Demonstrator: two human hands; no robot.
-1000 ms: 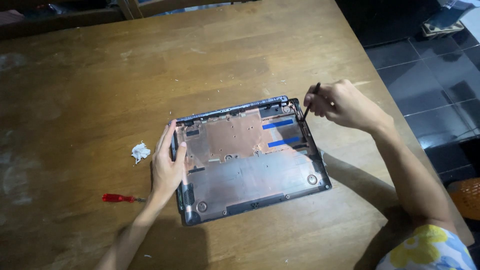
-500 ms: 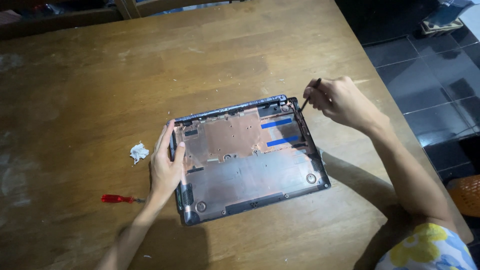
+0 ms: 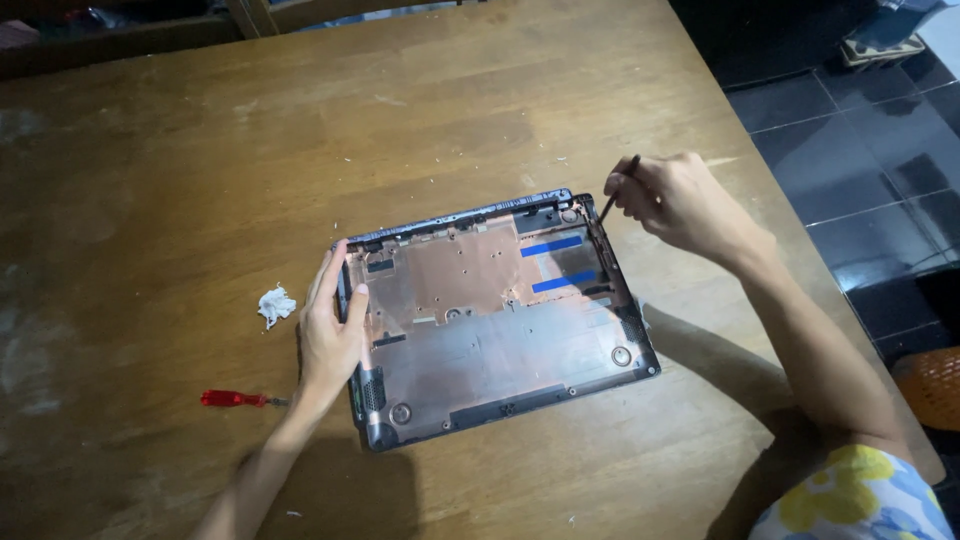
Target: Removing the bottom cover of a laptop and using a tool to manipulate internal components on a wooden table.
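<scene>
An opened laptop bottom shell [image 3: 500, 330] lies inside-up on the wooden table [image 3: 200, 160], showing a coppery inner plate and two blue tape strips [image 3: 550, 246]. My left hand [image 3: 330, 335] rests on the shell's left edge, fingers over the rim, holding it down. My right hand [image 3: 680, 205] is off the shell's far right corner and grips a thin dark tool [image 3: 618, 188] whose tip points down at that corner.
A small red-handled screwdriver [image 3: 235, 399] lies on the table left of my left hand. A crumpled white scrap [image 3: 275, 305] sits just above it. The table's right edge borders dark floor tiles [image 3: 850, 150]. An orange object [image 3: 930, 385] sits at the far right.
My right hand and the thin tool have shifted slightly up and away from the shell's corner. The left hand and the shell have stayed in place.
</scene>
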